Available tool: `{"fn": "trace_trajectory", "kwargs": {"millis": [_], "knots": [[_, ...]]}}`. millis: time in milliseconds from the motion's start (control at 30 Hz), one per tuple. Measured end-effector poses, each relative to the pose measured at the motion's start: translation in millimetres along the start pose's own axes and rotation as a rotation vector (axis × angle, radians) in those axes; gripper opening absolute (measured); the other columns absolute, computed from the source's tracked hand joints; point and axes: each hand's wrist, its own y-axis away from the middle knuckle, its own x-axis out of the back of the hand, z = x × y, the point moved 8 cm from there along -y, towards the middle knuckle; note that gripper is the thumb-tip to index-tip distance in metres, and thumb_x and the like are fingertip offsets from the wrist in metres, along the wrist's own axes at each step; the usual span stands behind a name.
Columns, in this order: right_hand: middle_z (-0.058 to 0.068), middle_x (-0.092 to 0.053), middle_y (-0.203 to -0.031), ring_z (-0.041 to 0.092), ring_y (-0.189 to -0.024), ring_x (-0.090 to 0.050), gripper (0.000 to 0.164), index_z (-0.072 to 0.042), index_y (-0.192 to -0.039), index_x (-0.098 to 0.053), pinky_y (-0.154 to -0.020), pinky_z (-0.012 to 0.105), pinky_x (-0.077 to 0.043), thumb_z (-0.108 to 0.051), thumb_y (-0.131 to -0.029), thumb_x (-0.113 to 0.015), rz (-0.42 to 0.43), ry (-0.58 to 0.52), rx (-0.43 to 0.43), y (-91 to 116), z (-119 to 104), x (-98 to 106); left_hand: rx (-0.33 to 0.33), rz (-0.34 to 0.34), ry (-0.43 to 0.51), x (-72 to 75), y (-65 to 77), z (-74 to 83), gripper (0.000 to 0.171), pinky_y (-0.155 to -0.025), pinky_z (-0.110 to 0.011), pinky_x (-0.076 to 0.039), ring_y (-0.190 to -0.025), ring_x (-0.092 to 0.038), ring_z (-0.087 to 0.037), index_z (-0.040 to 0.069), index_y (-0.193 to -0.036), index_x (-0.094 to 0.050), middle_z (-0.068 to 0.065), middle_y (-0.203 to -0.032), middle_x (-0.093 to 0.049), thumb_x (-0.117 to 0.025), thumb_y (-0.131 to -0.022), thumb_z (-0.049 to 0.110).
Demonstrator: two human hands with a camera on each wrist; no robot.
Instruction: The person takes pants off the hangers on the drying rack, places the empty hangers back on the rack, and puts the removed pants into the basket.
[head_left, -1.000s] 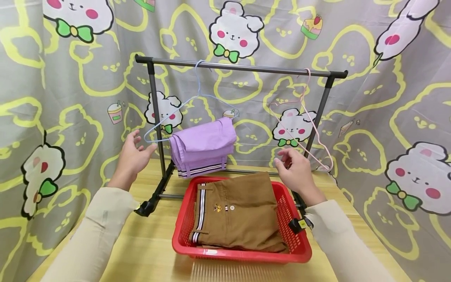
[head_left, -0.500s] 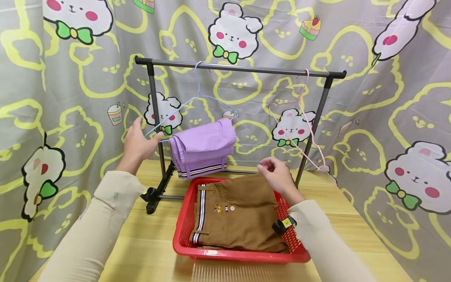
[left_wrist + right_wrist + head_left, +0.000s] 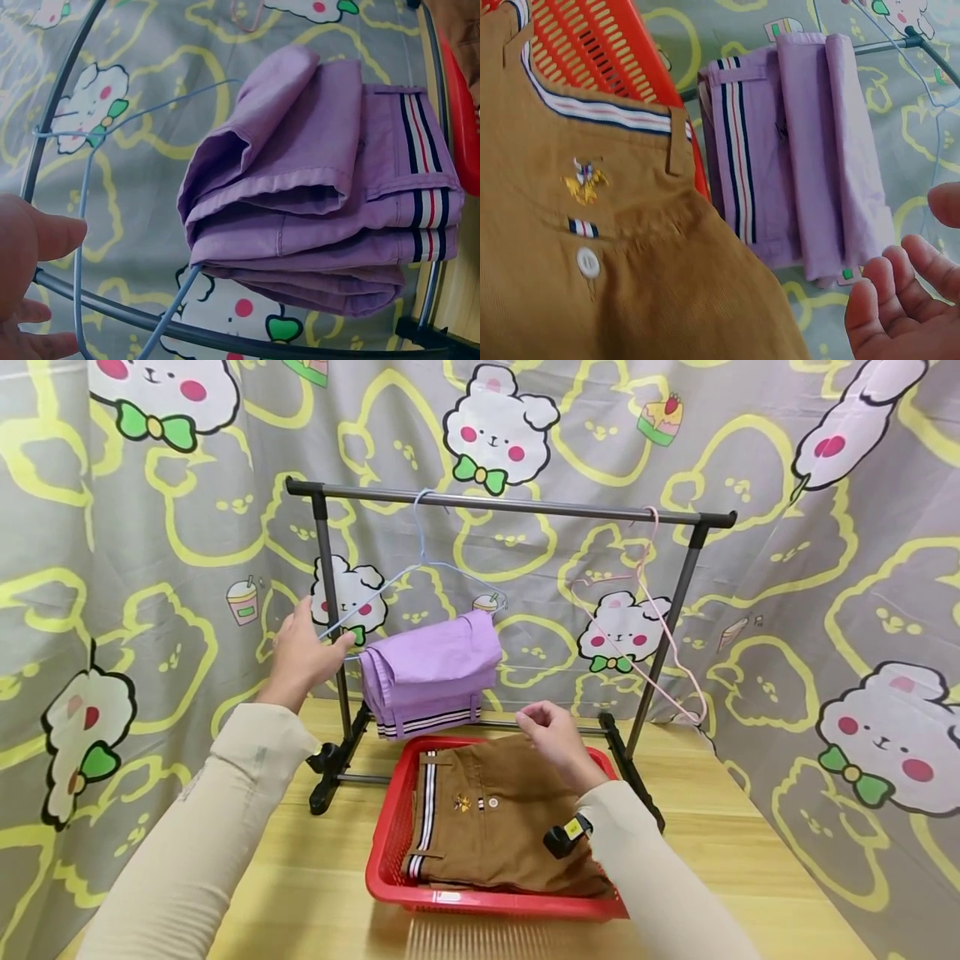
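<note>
Two loose, empty hands [image 3: 303, 652] [image 3: 555, 739], purple trousers [image 3: 433, 660] between them on a blue hanger [image 3: 423, 561]

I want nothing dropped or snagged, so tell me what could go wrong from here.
The purple trousers, thickly folded over the bar of the blue hanger, sit nearer one end, so they might slide off.
The left hand is right at the hanger's corner; a knock could set it swinging.
The right hand is over the brown garment, so its sleeve or wrist device could catch the folded cloth.
</note>
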Motion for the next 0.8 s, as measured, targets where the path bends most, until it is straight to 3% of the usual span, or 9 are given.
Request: {"fn": "trace_trajectory", "kwargs": {"millis": [67,200,500,800], "knots": [[0.009,-0.058,-0.084,0.027,-0.078,-0.059,0.023,0.005,-0.107,-0.061,-0.071,0.037,-0.053,-0.016,-0.098,-0.059,-0.014,-0.026,-0.033,-1,3,-7,-0.004,-0.011,-0.023,-1.5,-2.3,0.4,0.089,-0.110,-0.060,-0.016,-0.138,-0.016,-0.050,0.006,-0.155,-0.002,-0.031,-0.153,-0.017,-0.058,-0.094,0.036],[0.011,-0.060,-0.090,0.028,-0.081,-0.061,0.028,0.008,-0.110,-0.059,-0.070,0.034,-0.053,-0.017,-0.099,-0.057,-0.030,-0.124,-0.072,-5,9,-22,-0.004,-0.013,-0.041,-2.3,-6.0,1.4,0.087,-0.110,-0.060,-0.018,-0.137,-0.019,-0.051,0.004,-0.155,-0.004,-0.033,-0.150,-0.022,-0.057,-0.094,0.036],[0.009,-0.059,-0.086,0.015,-0.069,-0.056,0.018,0.008,-0.102,-0.055,-0.058,0.023,-0.047,-0.010,-0.099,-0.053,-0.057,-0.390,-0.183,-9,24,-54,-0.005,-0.017,-0.061,-3.6,-7.8,7.8,0.075,-0.104,-0.058,-0.029,-0.128,-0.034,-0.050,0.002,-0.151,-0.020,-0.029,-0.137,-0.044,-0.056,-0.095,0.036],[0.014,-0.061,-0.102,0.018,-0.077,-0.061,0.039,0.008,-0.130,-0.043,-0.073,0.031,-0.052,-0.018,-0.102,-0.050,-0.100,-0.520,-0.299,-12,35,-83,-0.008,-0.096,-0.131,-15.6,-12.8,10.7,0.071,-0.106,-0.056,-0.028,-0.131,-0.032,-0.050,-0.004,-0.149,-0.024,-0.026,-0.126,-0.056,-0.051,-0.098,0.038]]}}
